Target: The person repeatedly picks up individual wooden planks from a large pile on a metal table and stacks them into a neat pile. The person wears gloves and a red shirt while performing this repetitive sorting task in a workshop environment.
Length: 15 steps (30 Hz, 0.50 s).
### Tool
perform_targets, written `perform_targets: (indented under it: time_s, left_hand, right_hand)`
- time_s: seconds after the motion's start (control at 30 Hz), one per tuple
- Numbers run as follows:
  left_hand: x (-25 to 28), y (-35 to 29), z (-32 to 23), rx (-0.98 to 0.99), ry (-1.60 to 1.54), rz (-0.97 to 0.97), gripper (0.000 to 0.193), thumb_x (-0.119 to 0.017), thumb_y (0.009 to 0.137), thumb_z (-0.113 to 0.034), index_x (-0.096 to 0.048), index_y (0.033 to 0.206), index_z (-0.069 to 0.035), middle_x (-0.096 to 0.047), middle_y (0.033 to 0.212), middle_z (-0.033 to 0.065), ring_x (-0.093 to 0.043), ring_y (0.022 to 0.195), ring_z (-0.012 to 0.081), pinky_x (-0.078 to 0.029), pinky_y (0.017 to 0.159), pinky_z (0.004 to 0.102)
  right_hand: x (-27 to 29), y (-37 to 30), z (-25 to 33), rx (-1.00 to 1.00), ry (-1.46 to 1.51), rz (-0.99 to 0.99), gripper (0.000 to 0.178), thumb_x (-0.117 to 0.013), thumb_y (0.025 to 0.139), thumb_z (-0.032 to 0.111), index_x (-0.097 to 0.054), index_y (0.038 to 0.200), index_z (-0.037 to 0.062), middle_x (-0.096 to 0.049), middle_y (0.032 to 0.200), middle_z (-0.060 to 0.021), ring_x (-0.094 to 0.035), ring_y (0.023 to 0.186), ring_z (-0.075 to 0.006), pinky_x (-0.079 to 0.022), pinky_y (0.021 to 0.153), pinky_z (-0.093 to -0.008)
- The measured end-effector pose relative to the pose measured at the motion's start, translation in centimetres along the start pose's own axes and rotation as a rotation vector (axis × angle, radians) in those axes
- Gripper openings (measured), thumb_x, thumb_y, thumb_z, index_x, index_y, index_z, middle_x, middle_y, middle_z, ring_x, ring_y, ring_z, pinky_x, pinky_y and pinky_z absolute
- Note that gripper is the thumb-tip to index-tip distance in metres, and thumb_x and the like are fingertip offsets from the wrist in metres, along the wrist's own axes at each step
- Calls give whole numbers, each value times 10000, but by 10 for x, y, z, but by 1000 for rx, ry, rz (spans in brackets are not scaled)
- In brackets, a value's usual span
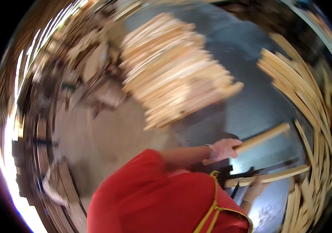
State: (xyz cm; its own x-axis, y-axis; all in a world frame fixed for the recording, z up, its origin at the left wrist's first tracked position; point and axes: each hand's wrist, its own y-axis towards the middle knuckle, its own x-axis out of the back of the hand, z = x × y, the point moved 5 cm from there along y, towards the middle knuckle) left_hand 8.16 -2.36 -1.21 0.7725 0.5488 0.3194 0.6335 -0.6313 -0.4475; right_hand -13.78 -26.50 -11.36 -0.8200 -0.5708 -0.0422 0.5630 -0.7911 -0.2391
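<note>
My left hand (225,150), in what looks like a pale pinkish glove, is closed around a wooden strip (265,136) above a grey metal table (247,105). Lower down, my right hand (254,189) grips a second, slightly curved wooden strip (282,175). Motion blur smears its fingers. A dark shape, perhaps a shadow or a tool, lies between the two strips. Beyond my left hand, a wide row of pale wooden strips (173,70) lies side by side, partly on the table.
Long strips (294,85) are heaped along the table's right side. More wood pieces (298,206) lie at the lower right. At the left are a brown floor (111,136), scattered boards and scraps (96,64), and stacked timber (63,182). My red sleeve and yellow cord fill the lower middle.
</note>
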Motion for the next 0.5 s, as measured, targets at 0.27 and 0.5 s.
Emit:
perform_targets:
  time_s: [0.27, 0.5]
  left_hand:
    - [36, -85, 107, 185, -166, -133, 629, -739, 850, -298, -630, 1434, -92, -674, 1348, 215, -654, 1252, 402, -519, 1084, 471]
    - [141, -142, 86, -290, 700, -837, 534, -739, 810, -277, -665, 1292, -61, -612, 1325, 142, -575, 1291, 340, -488, 1087, 495]
  right_hand:
    - [-242, -87, 4, -513, -43, 610, 635, -640, 1093, 309, -386, 1621, 64, -578, 1418, -118, -613, 1194, -265, -541, 1042, -407]
    - [-399, -85, -9, -137, -602, 1124, 415, -693, 1049, 374, -573, 1342, 106, -691, 1060, 32, -694, 977, -211, -580, 819, -350]
